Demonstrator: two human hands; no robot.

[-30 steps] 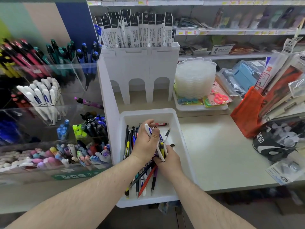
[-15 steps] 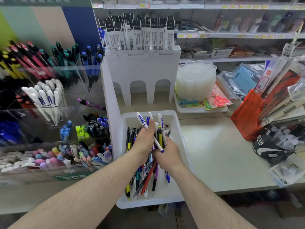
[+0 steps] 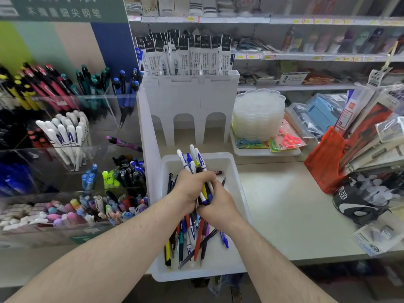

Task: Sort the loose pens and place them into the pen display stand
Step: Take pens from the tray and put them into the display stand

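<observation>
My left hand [image 3: 192, 188] grips a bunch of white pens with blue print [image 3: 192, 159], their ends fanning upward above a white plastic bin [image 3: 237, 171]. My right hand [image 3: 218, 206] sits just below and right of it, fingers curled round the lower ends of the same bunch. Loose pens [image 3: 190, 237] in red, blue, yellow, green and black lie in the bin under both hands. The clear acrylic pen display stand [image 3: 72, 136] is at the left, and one of its compartments holds matching white pens [image 3: 65, 132].
A white divider rack [image 3: 190, 106] with packaged refills stands behind the bin. A stack of clear plastic trays [image 3: 259, 114] and scissors packs sit to the right. An orange bag [image 3: 323, 160] and packaged goods crowd the counter's right end. Shelves run along the back.
Both hands have lifted the white pens out of the bin and gathered them into an upright bunch. The view has tilted up slightly.
</observation>
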